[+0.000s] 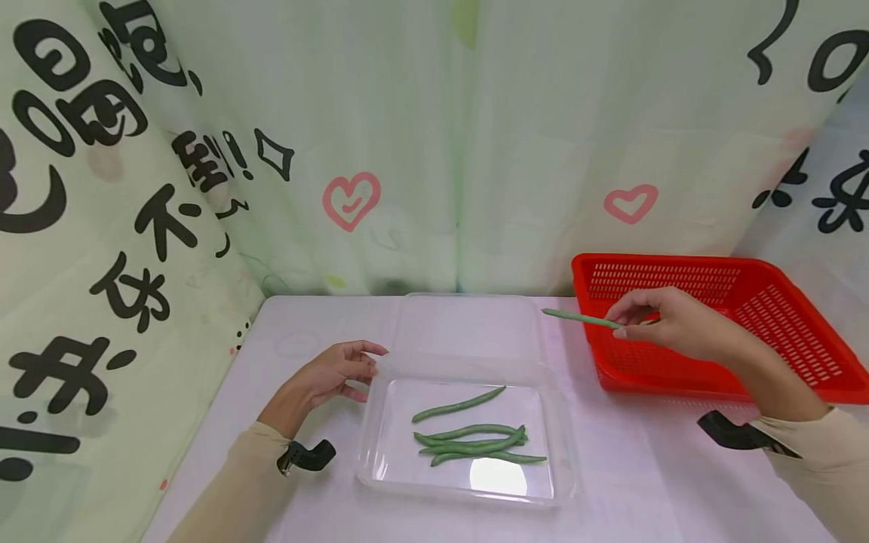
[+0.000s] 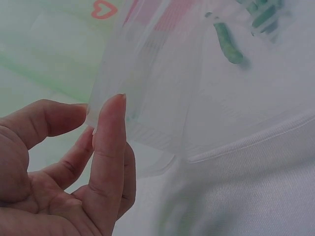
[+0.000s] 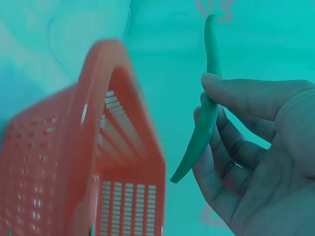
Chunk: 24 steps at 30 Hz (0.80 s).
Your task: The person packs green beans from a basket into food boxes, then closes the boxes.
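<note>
Between the thumb and fingers of my right hand (image 1: 668,320) is a green bean (image 1: 580,317), pinched and held over the near-left side of the red basket (image 1: 679,388). In the right wrist view the bean (image 3: 199,132) slants past the thumb tip, both ends free. My left hand (image 1: 339,371) pinches the left rim of a clear plastic box (image 1: 563,422); the left wrist view shows the thin rim (image 2: 101,98) between thumb and fingers. Inside the box lie several green beans (image 1: 475,445), most grouped together, with one bean (image 1: 458,405) apart toward the back.
A white cloth (image 1: 319,498) covers the table. Behind the box lies a clear, flat plastic piece (image 1: 468,320). Printed curtains (image 1: 462,151) hang at the back and left, close to the table's edge. The basket stands at the right, its back rim (image 1: 665,259) near the curtain.
</note>
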Available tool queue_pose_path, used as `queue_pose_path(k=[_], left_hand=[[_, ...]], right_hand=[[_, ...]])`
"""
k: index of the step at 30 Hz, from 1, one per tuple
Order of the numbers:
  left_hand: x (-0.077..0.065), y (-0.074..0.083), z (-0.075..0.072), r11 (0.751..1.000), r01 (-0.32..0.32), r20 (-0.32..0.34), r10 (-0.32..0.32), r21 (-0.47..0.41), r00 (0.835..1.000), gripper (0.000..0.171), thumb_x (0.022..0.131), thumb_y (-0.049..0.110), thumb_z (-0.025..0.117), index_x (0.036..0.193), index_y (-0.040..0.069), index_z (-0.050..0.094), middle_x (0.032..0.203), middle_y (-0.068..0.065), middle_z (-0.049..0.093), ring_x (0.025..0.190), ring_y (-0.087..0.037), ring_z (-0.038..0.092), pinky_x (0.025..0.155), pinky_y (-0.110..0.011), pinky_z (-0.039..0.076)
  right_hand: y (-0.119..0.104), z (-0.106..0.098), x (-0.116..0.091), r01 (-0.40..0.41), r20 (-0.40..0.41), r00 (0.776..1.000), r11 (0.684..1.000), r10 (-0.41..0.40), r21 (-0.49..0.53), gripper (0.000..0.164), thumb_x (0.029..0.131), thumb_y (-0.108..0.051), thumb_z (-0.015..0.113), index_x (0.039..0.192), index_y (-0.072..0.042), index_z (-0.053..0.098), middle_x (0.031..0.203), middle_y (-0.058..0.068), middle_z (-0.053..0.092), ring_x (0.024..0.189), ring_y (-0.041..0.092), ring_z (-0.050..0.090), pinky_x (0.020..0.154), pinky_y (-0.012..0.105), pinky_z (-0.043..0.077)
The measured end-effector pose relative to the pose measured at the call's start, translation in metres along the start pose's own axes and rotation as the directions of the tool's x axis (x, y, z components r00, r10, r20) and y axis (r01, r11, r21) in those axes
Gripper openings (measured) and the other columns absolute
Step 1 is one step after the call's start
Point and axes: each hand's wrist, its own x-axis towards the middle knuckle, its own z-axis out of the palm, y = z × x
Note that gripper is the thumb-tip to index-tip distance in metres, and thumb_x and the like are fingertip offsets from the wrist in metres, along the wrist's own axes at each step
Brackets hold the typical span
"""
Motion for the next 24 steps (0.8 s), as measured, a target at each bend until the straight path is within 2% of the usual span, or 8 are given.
queue_pose_path(k=[6,13,20,24], left_hand=[[0.0,0.001,0.001,1.0,0.002,0.0,-0.002,-0.002,1.0,0.046,0.098,0.004,0.061,0.141,-0.004,0.05,0.096,-0.004,0.058,0.091,-0.025,0.06,0.065,-0.033,0.062],[-0.001,0.0,0.0,1.0,0.003,-0.01,-0.003,0.0,1.0,0.045,0.098,0.004,0.061,0.141,-0.003,0.051,0.098,-0.005,0.057,0.089,-0.022,0.06,0.065,-0.034,0.062],[-0.001,-0.001,0.0,1.0,-0.001,-0.006,0.001,0.001,1.0,0.045,0.098,0.004,0.061,0.141,-0.004,0.05,0.098,-0.005,0.056,0.087,-0.02,0.06,0.065,-0.033,0.062],[-0.001,-0.001,0.0,1.0,-0.003,0.0,0.003,-0.005,1.0,0.046,0.098,0.003,0.061,0.142,-0.004,0.05,0.097,-0.005,0.056,0.088,-0.02,0.06,0.065,-0.033,0.062]], right_hand=[[-0.014,0.015,-0.001,0.01,0.029,1.0,0.997,-0.012,0.072,0.022,0.089,-0.008,0.077,0.111,-0.009,0.072,0.097,0.004,0.069,0.09,0.022,0.062,0.074,0.028,0.059],[-0.03,0.037,0.002,0.034,0.055,0.998,0.992,-0.041,0.124,0.022,0.087,-0.01,0.079,0.108,-0.013,0.073,0.097,0.005,0.068,0.091,0.025,0.062,0.072,0.027,0.059],[-0.044,0.06,0.009,0.106,0.121,0.984,0.979,-0.128,0.173,0.018,0.09,-0.019,0.078,0.106,-0.015,0.072,0.095,0.0,0.07,0.085,0.02,0.065,0.07,0.028,0.057],[-0.051,0.072,0.013,0.166,0.152,0.969,0.967,-0.197,0.195,0.018,0.09,-0.019,0.078,0.107,-0.015,0.073,0.096,-0.002,0.07,0.086,0.017,0.065,0.075,0.027,0.058]])
